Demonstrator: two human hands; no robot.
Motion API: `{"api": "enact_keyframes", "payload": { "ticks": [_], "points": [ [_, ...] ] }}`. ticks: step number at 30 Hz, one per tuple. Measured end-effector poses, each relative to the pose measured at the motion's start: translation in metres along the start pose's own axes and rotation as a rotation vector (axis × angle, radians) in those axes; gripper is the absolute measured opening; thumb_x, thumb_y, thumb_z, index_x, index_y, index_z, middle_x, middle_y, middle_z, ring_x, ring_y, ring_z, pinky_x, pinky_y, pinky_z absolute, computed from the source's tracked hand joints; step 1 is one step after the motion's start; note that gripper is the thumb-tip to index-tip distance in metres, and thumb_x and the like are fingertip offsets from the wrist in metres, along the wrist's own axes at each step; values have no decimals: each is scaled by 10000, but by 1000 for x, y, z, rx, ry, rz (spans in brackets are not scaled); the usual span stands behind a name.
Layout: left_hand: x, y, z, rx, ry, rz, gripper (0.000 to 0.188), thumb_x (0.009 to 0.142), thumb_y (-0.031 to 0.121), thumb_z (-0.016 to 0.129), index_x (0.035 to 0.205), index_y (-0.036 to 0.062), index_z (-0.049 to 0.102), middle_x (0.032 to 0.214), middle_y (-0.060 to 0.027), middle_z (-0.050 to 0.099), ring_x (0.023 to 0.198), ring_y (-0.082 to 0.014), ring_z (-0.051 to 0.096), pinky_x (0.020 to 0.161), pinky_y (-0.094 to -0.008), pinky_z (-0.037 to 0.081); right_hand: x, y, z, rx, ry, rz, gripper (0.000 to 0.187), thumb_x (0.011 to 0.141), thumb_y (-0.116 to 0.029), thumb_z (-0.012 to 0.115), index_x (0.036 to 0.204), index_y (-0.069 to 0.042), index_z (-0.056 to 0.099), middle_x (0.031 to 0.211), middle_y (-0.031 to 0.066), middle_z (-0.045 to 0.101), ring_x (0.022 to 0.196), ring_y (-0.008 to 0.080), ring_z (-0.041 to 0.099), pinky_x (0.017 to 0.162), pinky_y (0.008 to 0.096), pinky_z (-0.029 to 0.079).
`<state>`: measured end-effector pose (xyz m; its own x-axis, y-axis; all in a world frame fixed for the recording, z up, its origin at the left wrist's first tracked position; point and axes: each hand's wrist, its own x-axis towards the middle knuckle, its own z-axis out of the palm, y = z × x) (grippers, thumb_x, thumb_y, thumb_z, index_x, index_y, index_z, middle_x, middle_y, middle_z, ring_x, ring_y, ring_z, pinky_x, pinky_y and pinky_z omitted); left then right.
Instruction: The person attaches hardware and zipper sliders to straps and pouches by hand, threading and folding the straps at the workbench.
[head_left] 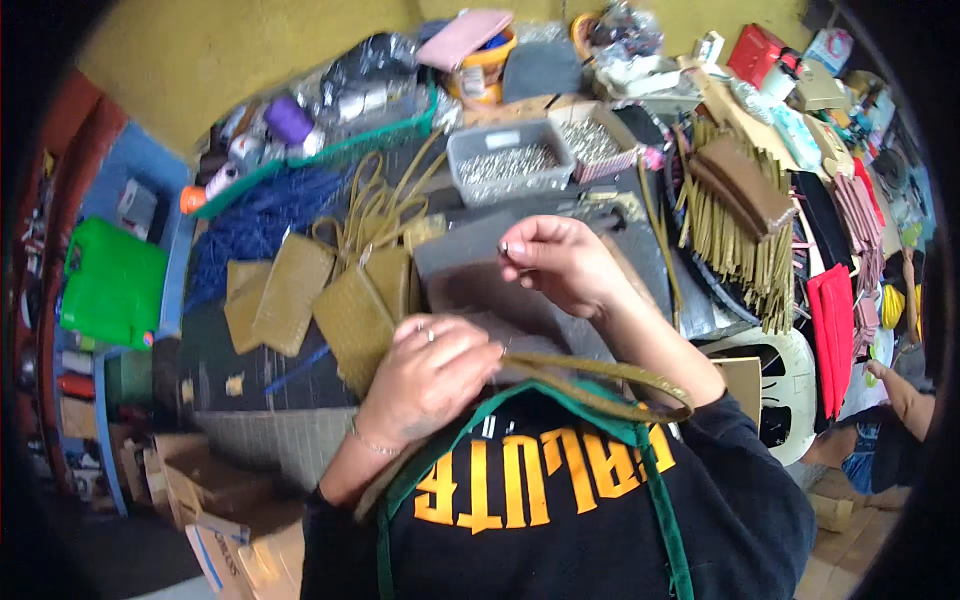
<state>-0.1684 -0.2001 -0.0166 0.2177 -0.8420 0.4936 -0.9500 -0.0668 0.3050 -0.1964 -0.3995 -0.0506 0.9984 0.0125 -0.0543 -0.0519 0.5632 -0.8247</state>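
My left hand [425,380] is closed, with its fingers wrapped on one end of an olive-gold strap [640,376]. The strap loops out to the right in front of my chest. Higher up and to the right, my right hand [562,262] pinches a small metal stud [503,248] between thumb and fingertips; its exact kind is too small to make out. Beyond the hands stand a clear plastic tub [468,192] and a pink-trimmed box [612,166], both holding many small silver metal pieces. Left of my left hand lie flat olive-gold textured panels [293,295].
More olive straps [375,205] lie in loops behind the panels. At right, a round tray holds many cut strips [735,240] under a brown folded piece [740,185]. Red fabric [830,340] and a white plastic chair [795,385] are beside it. Cardboard boxes [215,480] stand lower left. Another person's arm [905,400] shows far right.
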Motion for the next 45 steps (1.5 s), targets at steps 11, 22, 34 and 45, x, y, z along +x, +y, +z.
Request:
{"api": "enact_keyframes", "payload": {
  "ticks": [11, 22, 34, 45],
  "points": [
    [2, 5, 2, 124, 41, 61, 143, 641, 104, 585, 779, 71, 572, 768, 7, 539, 763, -129, 540, 712, -272, 371, -58, 21, 26, -310, -6, -110, 101, 767, -59, 573, 832, 15, 596, 791, 41, 585, 718, 65, 544, 620, 170, 441],
    [0, 8, 4, 78, 80, 29, 113, 643, 112, 596, 745, 71, 569, 747, -10, 555, 743, -140, 552, 702, -279, 377, -57, 22, 19, -517, -118, -328, 86, 746, -30, 578, 817, -4, 619, 784, 63, 576, 746, 118, 546, 664, 220, 437],
    [-2, 3, 4, 6, 105, -3, 132, 639, 110, 621, 752, 72, 565, 743, -16, 557, 728, -161, 554, 690, -283, 392, -55, 24, 17, -561, -208, -417, 130, 754, -38, 574, 876, 1, 599, 796, 66, 556, 759, 122, 532, 664, 224, 435],
    [-7, 1, 3, -16, -41, -200, 184, 688, 103, 611, 837, 3, 568, 807, -92, 569, 775, -249, 561, 763, -346, 434, -45, 54, 29, -769, 13, -449, 134, 742, -42, 579, 853, 4, 518, 824, 85, 487, 759, 176, 504, 640, 266, 417]
  ]
}}
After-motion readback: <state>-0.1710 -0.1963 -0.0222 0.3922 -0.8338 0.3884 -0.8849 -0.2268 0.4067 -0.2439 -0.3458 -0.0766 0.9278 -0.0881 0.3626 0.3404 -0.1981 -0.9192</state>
